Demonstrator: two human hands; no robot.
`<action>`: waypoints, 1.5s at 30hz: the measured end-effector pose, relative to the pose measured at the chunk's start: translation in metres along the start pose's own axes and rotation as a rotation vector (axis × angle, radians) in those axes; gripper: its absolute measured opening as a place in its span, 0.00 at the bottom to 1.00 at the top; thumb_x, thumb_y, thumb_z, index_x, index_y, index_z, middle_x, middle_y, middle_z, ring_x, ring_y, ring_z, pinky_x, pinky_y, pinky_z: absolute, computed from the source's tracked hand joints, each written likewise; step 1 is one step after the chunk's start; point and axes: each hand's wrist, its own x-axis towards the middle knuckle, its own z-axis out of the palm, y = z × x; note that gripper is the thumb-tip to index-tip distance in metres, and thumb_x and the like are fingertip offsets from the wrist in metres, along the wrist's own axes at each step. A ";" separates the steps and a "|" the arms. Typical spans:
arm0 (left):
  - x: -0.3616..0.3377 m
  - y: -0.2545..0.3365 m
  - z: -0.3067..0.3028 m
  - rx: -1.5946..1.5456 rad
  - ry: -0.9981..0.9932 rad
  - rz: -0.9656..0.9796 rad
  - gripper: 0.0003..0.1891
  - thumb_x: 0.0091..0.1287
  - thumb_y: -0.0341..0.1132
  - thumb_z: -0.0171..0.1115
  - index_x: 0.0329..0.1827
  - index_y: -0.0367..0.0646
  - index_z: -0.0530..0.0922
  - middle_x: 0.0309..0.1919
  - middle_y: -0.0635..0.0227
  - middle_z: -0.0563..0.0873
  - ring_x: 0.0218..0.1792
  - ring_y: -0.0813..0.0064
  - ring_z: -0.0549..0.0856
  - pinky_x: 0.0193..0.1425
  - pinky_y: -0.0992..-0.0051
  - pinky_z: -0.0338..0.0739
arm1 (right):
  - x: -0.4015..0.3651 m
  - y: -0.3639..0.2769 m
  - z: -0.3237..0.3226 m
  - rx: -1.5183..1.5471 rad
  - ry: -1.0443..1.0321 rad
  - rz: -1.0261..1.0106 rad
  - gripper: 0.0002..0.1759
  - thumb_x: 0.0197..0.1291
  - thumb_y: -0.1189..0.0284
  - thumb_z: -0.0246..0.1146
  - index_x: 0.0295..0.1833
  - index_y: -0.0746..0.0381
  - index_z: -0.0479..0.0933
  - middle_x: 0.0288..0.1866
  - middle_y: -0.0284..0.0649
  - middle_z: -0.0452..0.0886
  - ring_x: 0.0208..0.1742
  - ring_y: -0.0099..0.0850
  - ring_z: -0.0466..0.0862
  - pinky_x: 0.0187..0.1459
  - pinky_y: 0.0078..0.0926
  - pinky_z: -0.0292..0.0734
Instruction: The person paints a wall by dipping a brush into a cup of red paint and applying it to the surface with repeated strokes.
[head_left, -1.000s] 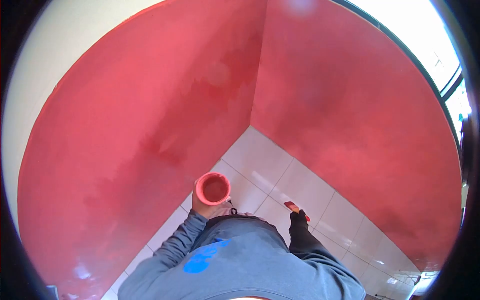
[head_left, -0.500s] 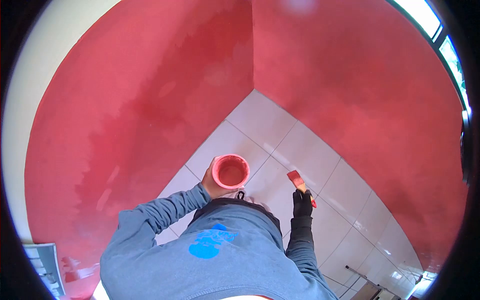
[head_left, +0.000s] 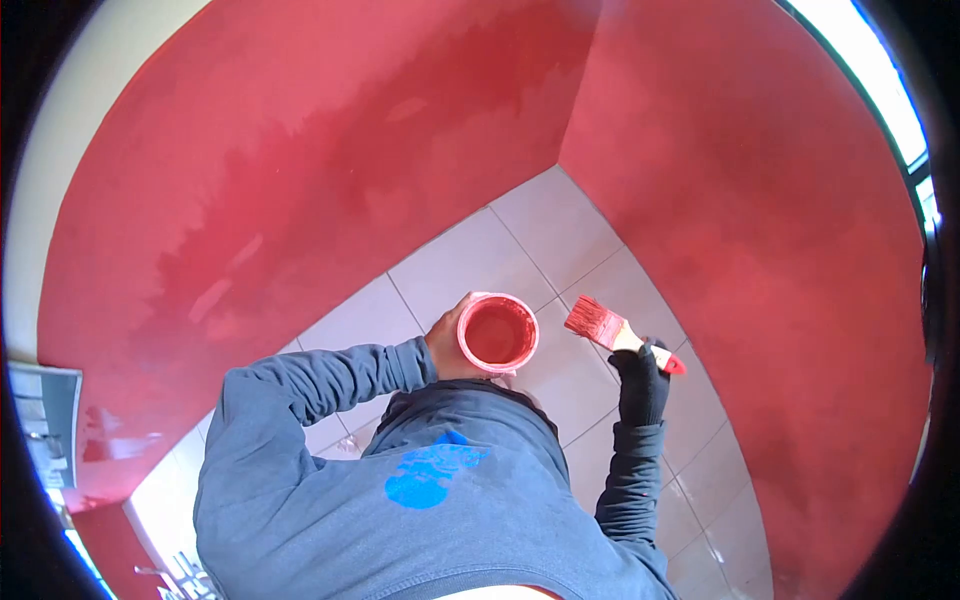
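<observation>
Holding, at frame centre, a paint cup [head_left: 498, 333] wrapped in the left hand [head_left: 447, 345], and a brush [head_left: 600, 322] clasped in the gloved right hand [head_left: 640, 375]; walls [head_left: 300, 180] coated red, unevenly darker upper left.

- A red wall [head_left: 300, 150] fills the left and top, patchy, with darker and lighter areas of paint.
- A second red wall [head_left: 770, 220] stands on the right and meets the first in a corner.
- A floor [head_left: 470, 260] of pale square tiles with thin dark joints runs up to both walls.
- A bright window [head_left: 880, 70] sits at the upper right edge.
- A white unpainted strip [head_left: 55, 140] borders the left wall.
</observation>
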 end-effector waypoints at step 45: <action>0.029 -0.046 -0.008 0.064 0.598 -0.026 0.45 0.36 0.34 0.82 0.58 0.41 0.62 0.53 0.62 0.73 0.53 0.71 0.76 0.57 0.72 0.73 | 0.050 -0.048 0.222 -0.919 -0.696 -0.648 0.09 0.51 0.74 0.65 0.38 0.64 0.75 0.27 0.44 0.80 0.28 0.35 0.83 0.29 0.25 0.77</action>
